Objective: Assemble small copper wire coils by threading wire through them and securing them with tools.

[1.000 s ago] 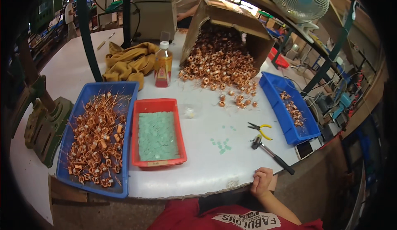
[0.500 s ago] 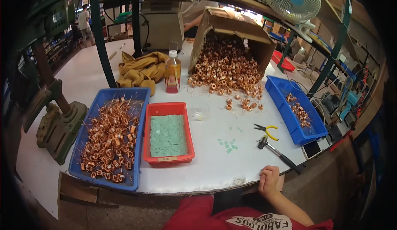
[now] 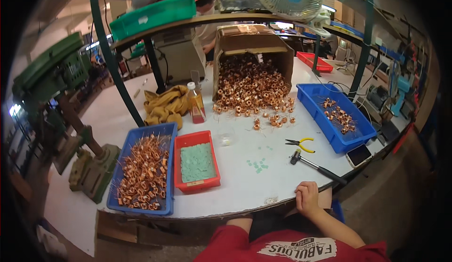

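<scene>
My right hand rests at the table's front edge beside my bare knee, its fingers curled in and nothing visible in them. My left hand is out of sight; only the red sleeve and a bit of bare skin show below the edge. Nearest the right hand lies a hammer with a dark grip. Beyond it are yellow-handled pliers. Several small pale green squares are scattered left of the hammer. A red bin holds a heap of like green pieces.
Left stands a blue tray of copper coils, beside a green press. A tipped cardboard box spills coils at the back. A bottle, brown cloth, second blue tray and phone surround the work area.
My view has tilted up and shifted, so more of the shelf and press shows. The right hand stays curled at the table edge. Things on the table have not moved.
</scene>
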